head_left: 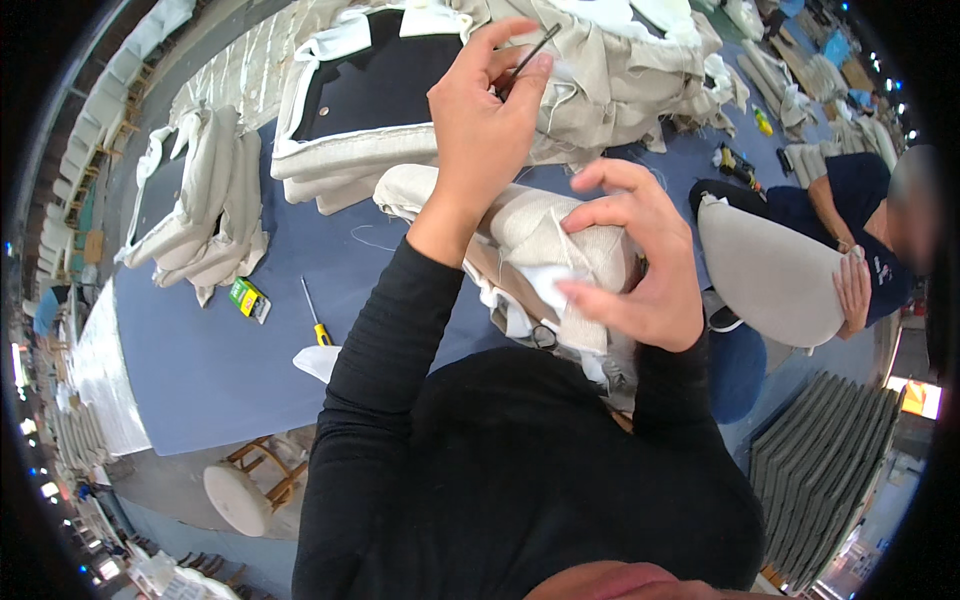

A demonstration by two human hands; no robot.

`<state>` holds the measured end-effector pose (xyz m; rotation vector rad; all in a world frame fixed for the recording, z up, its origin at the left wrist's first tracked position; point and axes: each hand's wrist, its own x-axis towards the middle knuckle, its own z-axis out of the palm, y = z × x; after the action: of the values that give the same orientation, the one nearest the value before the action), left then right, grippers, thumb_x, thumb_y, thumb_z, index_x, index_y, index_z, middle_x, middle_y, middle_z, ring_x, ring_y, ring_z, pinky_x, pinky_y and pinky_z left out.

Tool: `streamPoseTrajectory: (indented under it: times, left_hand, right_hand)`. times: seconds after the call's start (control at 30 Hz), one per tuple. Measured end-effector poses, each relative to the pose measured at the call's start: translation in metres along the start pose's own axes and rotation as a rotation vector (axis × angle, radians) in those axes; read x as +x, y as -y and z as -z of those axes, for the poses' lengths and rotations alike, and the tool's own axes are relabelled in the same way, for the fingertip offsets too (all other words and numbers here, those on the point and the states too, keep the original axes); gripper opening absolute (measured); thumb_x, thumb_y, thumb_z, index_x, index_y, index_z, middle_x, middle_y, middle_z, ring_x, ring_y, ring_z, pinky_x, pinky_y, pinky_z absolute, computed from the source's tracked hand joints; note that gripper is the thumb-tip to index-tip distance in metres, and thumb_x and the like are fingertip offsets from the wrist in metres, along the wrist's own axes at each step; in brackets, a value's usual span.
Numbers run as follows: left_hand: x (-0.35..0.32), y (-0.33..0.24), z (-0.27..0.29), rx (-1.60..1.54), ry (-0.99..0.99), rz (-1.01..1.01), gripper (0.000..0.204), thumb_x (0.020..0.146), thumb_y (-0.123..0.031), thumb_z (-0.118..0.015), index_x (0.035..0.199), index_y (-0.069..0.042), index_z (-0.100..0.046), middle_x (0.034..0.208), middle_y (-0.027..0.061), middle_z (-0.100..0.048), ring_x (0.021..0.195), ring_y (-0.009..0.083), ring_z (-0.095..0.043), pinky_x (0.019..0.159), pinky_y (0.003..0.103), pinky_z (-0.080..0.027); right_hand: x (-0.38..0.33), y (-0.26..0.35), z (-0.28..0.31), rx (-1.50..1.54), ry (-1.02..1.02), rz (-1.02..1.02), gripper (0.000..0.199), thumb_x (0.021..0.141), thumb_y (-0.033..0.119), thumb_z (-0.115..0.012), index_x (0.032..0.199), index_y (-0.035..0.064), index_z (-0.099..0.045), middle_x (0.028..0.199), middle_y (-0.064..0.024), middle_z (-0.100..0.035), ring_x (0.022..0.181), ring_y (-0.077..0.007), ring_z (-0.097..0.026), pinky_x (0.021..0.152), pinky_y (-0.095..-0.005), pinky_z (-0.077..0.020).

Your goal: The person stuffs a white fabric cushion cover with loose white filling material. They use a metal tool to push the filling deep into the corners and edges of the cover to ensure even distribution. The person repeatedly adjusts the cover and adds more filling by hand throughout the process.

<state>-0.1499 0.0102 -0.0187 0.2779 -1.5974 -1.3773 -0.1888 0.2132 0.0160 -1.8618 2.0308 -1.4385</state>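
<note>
Left hand raised, pinching needle

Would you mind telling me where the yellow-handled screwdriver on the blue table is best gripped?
Probably by the yellow handle of the screwdriver, coming from above. It lies flat on the blue table, handle end nearest the person, thin shaft pointing away. The handle is the thicker part, with bare table on both sides.

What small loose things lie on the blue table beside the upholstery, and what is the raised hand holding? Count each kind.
Thin dark needle, pinched in the left hand: 1
Yellow-handled screwdriver: 1
Small green and yellow box: 1
White fabric scrap: 1
Total: 4
</note>
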Motion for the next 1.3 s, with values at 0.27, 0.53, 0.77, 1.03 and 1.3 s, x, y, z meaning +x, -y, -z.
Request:
streamPoseTrajectory:
  times: [0.27,0.53,0.77,1.03,1.3]
  left_hand:
    - [-0.1,-0.042,0.031,-0.194,0.053,0.088,0.012,0.089,-0.006,-0.084,0.101,-0.005,-0.082,0.091,0.0035,-0.074,0.067,0.0063,-0.05,0.059,0.024,-0.039]
    - [-0.111,-0.062,0.026,0.249,0.136,0.115,0.028,0.088,-0.016,-0.086,0.108,-0.008,-0.067,0.069,0.007,-0.06,0.053,0.0182,-0.055,0.05,0.031,-0.042]
    - [-0.132,-0.072,0.055,0.247,0.205,0.078,0.018,0.1,-0.012,-0.072,0.113,-0.001,-0.07,0.071,0.0087,-0.061,0.063,0.0195,-0.058,0.061,0.033,-0.045]
    - [-0.139,-0.084,0.06,0.403,0.299,0.074,0.01,0.099,-0.009,-0.072,0.102,-0.001,-0.076,0.082,0.0134,-0.071,0.07,0.0297,-0.068,0.064,0.036,-0.051]
    - [-0.136,-0.087,0.061,0.437,0.294,0.072,0.012,0.101,-0.011,-0.073,0.102,0.0,-0.077,0.081,0.0113,-0.074,0.066,0.0194,-0.066,0.063,0.03,-0.049]
  right_hand:
    - [0.009,-0.025,0.009,0.039,-0.151,-0.12,0.014,0.087,0.002,-0.078,0.085,-0.0025,-0.065,0.092,-0.0114,-0.073,0.089,-0.0214,-0.071,0.085,-0.0311,-0.0521]
    - [0.005,-0.007,-0.007,0.139,-0.112,-0.219,0.017,0.089,0.006,-0.077,0.084,-0.002,-0.063,0.099,-0.0126,-0.072,0.096,-0.0212,-0.068,0.091,-0.0327,-0.0489]
    - [-0.005,-0.009,-0.005,0.143,-0.146,-0.184,0.014,0.086,0.004,-0.08,0.09,-0.0018,-0.067,0.106,-0.0152,-0.074,0.099,-0.023,-0.07,0.094,-0.0334,-0.0497]
    - [-0.01,-0.007,-0.007,0.217,-0.18,-0.183,0.011,0.09,0.004,-0.079,0.093,-0.002,-0.07,0.107,-0.0147,-0.075,0.101,-0.0221,-0.071,0.095,-0.0329,-0.0506]
    - [-0.015,-0.015,-0.002,0.273,-0.092,-0.023,0.027,0.083,0.003,-0.085,0.108,-0.0001,-0.075,0.112,-0.0144,-0.075,0.111,-0.0264,-0.072,0.1,-0.0358,-0.0528]
